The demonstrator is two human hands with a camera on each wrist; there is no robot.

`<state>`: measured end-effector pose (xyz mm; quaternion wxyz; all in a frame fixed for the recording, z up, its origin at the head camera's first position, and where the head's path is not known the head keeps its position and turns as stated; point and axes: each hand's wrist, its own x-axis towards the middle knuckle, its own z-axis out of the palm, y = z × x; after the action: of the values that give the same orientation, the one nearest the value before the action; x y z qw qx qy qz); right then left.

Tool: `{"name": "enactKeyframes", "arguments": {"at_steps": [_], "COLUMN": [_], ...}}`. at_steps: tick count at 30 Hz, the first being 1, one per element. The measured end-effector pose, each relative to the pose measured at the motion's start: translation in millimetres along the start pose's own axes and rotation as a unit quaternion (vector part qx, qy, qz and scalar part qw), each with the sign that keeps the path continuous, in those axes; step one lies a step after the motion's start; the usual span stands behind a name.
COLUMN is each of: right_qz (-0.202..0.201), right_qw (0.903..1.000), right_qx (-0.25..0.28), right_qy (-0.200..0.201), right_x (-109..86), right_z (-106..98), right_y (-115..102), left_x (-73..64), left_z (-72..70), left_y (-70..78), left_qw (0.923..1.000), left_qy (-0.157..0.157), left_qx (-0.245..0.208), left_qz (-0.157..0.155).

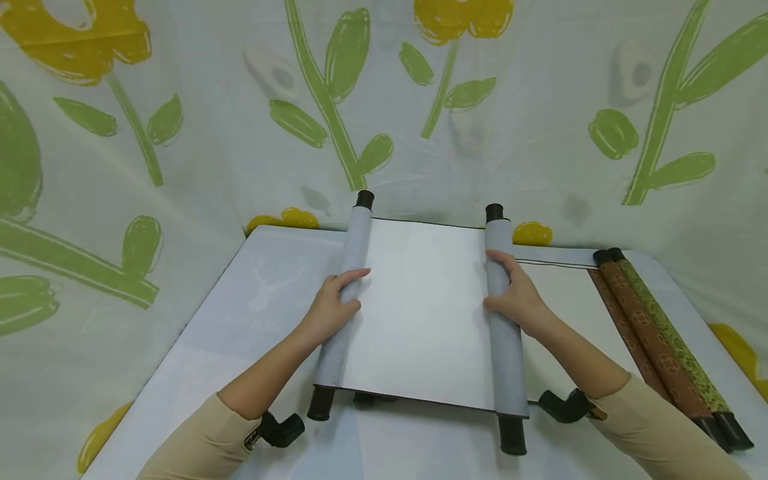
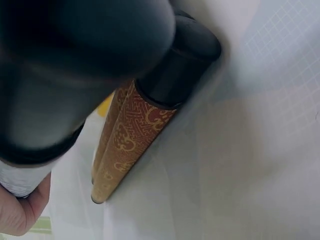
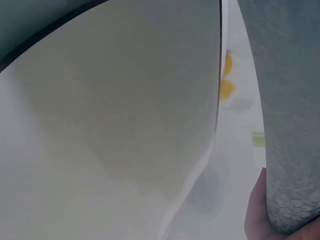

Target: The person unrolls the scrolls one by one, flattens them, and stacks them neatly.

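A partly unrolled scroll with white paper (image 1: 427, 310) is held above the table. Its two grey rolled ends carry black knobs (image 1: 513, 435). My left hand (image 1: 327, 308) grips the left grey roll (image 1: 332, 353), thumb and fingers about it. On the other side, my right hand (image 1: 522, 299) holds the right grey roll (image 1: 508, 370). The right wrist view brings that roll's embossed floral fabric (image 3: 295, 125) up close, with fingers (image 3: 256, 210) round it. Below it, another unrolled sheet (image 1: 567, 313) is partly hidden.
Brown patterned rolls (image 1: 660, 340) and a green patterned roll (image 1: 675, 337) lie along the table's right side. In the left wrist view, brown rolls (image 2: 132, 135) show beneath the grey scroll. Flower-printed cloth (image 1: 210, 133) hangs behind the white table (image 1: 258, 280).
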<state>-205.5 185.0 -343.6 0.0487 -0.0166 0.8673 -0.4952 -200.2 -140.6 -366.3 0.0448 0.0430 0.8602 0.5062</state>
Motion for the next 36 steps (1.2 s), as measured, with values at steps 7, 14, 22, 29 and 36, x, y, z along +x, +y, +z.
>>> {"name": "enactKeyframes", "arguments": {"at_steps": [7, 14, 22, 29, 36], "right_qz": [-0.001, -0.017, -0.003, -0.014, -0.016], "right_qw": [0.9996, 0.9998, 0.9999, 0.9997, 0.9995], "right_qx": [-0.027, -0.008, -0.009, -0.018, -0.028], "right_qy": [0.009, 0.006, 0.004, 0.005, -0.005], "right_x": [-0.7, -2.2, -5.7, -7.8, -8.7], "right_z": [-10, -16, -18, -21, -25], "right_y": [3, 11, 13, 13, 17], "left_x": [0.6, 2.3, 5.3, 5.2, 3.7], "left_z": [-5.4, -7.0, -6.5, -8.2, -12.4], "left_y": [-1.7, -2.7, -5.7, -7.6, -11.3], "left_qw": [0.9995, 0.9991, 0.9983, 0.9980, 0.9965], "left_qy": [-0.013, -0.023, -0.007, -0.012, -0.021], "left_qx": [0.029, 0.037, 0.058, 0.060, 0.080], "left_qz": [0.001, 0.004, -0.002, 0.011, -0.007]}}
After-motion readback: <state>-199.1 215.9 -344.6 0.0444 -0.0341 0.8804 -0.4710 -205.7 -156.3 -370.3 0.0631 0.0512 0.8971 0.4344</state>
